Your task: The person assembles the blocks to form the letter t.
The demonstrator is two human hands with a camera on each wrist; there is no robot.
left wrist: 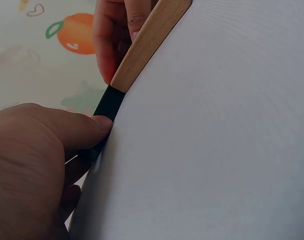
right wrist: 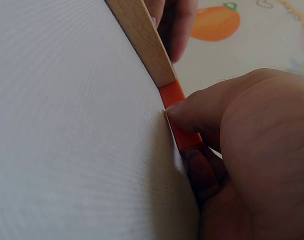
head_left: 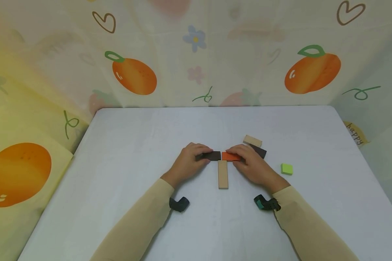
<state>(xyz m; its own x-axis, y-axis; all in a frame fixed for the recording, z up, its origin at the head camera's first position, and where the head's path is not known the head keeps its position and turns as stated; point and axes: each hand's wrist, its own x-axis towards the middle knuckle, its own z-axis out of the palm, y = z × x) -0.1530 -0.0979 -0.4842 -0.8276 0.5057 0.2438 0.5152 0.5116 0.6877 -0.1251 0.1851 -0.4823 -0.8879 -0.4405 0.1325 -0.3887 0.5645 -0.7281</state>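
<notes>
My left hand (head_left: 190, 162) pinches a black block (head_left: 213, 156) between thumb and fingers on the white table. Opposite it, my right hand (head_left: 252, 165) pinches an orange block (head_left: 230, 156), whose right part the fingers cover. The two blocks lie end to end in a row, with a thin gap between them in the head view. Below their meeting ends lies a plain wooden block (head_left: 223, 174), pointing toward me. In the left wrist view the thumb presses the side of the black block (left wrist: 109, 104); in the right wrist view the thumb touches the orange block (right wrist: 173, 93).
Just beyond the right hand lie another wooden block (head_left: 253, 140) and a second black block (head_left: 259, 150), partly hidden by that hand. A small lime green block (head_left: 286, 169) sits farther right. A patterned cloth (head_left: 235, 65) hangs behind the white table (head_left: 143, 127).
</notes>
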